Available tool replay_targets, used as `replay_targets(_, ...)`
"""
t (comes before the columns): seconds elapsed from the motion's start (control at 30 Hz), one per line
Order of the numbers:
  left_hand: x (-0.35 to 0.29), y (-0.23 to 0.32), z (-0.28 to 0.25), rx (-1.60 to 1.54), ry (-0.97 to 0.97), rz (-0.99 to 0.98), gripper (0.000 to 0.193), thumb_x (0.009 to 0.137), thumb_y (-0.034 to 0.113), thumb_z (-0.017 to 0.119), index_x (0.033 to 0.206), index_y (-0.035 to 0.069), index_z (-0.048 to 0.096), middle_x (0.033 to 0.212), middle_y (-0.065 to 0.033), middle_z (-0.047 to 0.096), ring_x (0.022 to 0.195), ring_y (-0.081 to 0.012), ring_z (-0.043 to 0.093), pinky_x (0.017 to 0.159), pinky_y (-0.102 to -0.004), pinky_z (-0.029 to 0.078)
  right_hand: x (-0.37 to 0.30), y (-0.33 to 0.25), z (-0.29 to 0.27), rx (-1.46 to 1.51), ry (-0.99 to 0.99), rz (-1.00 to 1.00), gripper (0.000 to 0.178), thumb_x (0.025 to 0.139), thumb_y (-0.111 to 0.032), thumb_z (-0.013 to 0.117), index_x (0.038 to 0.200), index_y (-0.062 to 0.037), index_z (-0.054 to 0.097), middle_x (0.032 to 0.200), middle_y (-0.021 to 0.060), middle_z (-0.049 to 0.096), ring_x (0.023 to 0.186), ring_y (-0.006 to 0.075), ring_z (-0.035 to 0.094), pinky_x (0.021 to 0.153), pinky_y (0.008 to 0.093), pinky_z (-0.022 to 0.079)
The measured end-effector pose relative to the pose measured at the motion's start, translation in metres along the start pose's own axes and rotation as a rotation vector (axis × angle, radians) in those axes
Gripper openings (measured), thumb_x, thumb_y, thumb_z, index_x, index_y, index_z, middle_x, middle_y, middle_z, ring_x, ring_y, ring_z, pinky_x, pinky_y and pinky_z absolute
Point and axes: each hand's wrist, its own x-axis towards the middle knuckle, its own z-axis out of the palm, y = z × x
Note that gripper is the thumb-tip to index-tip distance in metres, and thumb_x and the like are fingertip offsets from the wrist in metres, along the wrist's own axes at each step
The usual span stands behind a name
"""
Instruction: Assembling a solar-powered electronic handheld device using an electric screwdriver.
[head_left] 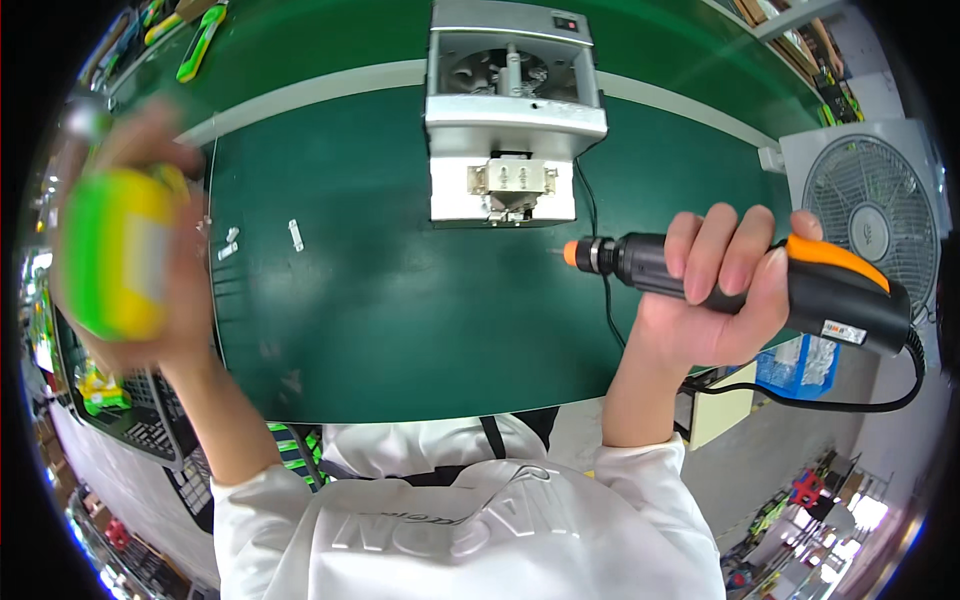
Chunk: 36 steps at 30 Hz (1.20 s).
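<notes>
My right hand [722, 290] is wrapped round a black electric screwdriver [640, 262] with an orange lever and an orange ring near its tip. Its bit points left, in front of a silver screw feeder [515, 130] at the far middle of the bench. My left hand [175, 260], smeared by motion, is raised at the left and holds a green-and-yellow rounded case [118, 254]. Blur hides the exact kind of that case. Several small white parts [295, 235] lie on the green mat to the right of my left hand.
A black plastic basket [150, 420] with green-and-yellow items stands at the left edge of the green bench [430, 330]. A fan [865, 220] is at the right, a blue bin [800, 366] below it. The screwdriver's black cable [850, 404] loops at the right. A green-and-yellow tool [201, 44] lies far left.
</notes>
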Motion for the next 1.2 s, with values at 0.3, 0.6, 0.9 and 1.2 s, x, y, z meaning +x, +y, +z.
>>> replay_targets(0.3,-0.104,0.077,0.056,0.379,-0.971,0.173,0.058,0.073,0.01,0.06,0.131,0.011,0.056,0.093,-0.0045,0.056,0.076,-0.0195,0.054,0.067,-0.0324,0.046,0.015,0.034,0.03,-0.131,0.1,-0.02,0.037,0.091,-0.012,0.049,0.125,-0.0036,0.036,0.065,0.0028,0.043,0.048,0.0135,0.042,0.049,0.0331,0.04)
replay_targets(0.6,-0.135,0.048,0.093,0.52,-0.933,0.186,0.056,0.083,0.015,0.059,0.138,0.008,0.047,0.106,-0.0091,0.056,0.093,-0.0219,0.054,0.081,-0.0344,0.044,0.003,0.041,0.042,-0.194,-0.008,-0.104,0.038,0.089,-0.006,0.051,0.124,-0.0024,0.037,0.064,0.005,0.046,0.045,0.0147,0.044,0.046,0.033,0.045)
replay_targets(0.9,-0.126,0.032,0.093,0.096,-0.858,-0.049,0.041,0.076,0.017,0.072,0.112,0.001,0.062,0.101,-0.007,0.062,0.092,-0.0213,0.06,0.076,-0.0359,0.05,0.024,0.048,0.063,-0.449,-0.083,0.027,0.035,0.084,0.003,0.057,0.117,0.0037,0.045,0.062,0.0045,0.048,0.046,0.0121,0.046,0.045,0.0284,0.042)
replay_targets(1.2,-0.125,0.028,0.092,-0.12,-0.707,-0.183,0.031,0.077,0.014,0.072,0.105,0.004,0.061,0.093,-0.0089,0.064,0.081,-0.0278,0.063,0.07,-0.0379,0.052,0.03,0.04,0.043,-0.194,-0.162,0.302,0.031,0.089,-0.006,0.048,0.12,-0.0053,0.048,0.065,-0.0012,0.036,0.051,0.0101,0.037,0.054,0.0283,0.036)
